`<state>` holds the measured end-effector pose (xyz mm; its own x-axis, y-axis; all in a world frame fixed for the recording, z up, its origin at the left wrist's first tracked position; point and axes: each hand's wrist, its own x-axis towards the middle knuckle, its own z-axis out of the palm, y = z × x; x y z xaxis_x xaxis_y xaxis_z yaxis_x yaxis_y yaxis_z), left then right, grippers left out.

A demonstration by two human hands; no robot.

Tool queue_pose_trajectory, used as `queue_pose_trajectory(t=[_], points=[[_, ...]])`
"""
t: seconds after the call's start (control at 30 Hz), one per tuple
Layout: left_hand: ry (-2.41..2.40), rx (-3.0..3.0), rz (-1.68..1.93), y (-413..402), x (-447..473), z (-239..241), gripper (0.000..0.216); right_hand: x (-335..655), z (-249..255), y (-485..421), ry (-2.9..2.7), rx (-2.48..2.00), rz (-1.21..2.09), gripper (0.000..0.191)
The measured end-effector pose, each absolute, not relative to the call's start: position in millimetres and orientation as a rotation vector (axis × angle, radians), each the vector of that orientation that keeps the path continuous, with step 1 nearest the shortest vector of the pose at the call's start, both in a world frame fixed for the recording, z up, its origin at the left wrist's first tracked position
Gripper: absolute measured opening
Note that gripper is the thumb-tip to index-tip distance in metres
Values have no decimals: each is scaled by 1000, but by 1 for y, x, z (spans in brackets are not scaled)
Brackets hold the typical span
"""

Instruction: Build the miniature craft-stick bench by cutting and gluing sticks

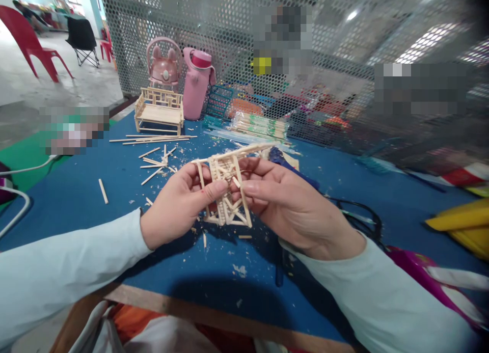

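Observation:
A small pale model frame built of thin wooden sticks [228, 192] is held above the blue table [114, 231] between both hands. My left hand [179, 205] grips its left side, thumb pressed on the front. My right hand [294, 205] holds its right side, fingers curled behind and thumb on the front. Both arms wear light blue sleeves.
Loose wooden sticks [153, 139] and chips lie behind the hands. A finished stick bench [158, 110], a pink bottle [196, 83] and a pink jug [164, 62] stand at the back by a mesh screen. Bundled sticks [260, 126], black cable [362, 218], yellow object [462, 225] lie right.

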<state>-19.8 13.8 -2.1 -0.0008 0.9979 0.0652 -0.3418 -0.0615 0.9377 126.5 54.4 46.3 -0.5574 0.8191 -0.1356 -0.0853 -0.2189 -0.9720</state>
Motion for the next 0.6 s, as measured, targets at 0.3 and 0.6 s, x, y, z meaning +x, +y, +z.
queue_pose_trajectory(t=[0.3,0.6], points=[[900,961,1417,13,-16,-2,32,124,41,55,-1423,-882,1771,37],[777,914,1364,9,-10,-6,24,128,45,54,-1654,-945,1203,31]])
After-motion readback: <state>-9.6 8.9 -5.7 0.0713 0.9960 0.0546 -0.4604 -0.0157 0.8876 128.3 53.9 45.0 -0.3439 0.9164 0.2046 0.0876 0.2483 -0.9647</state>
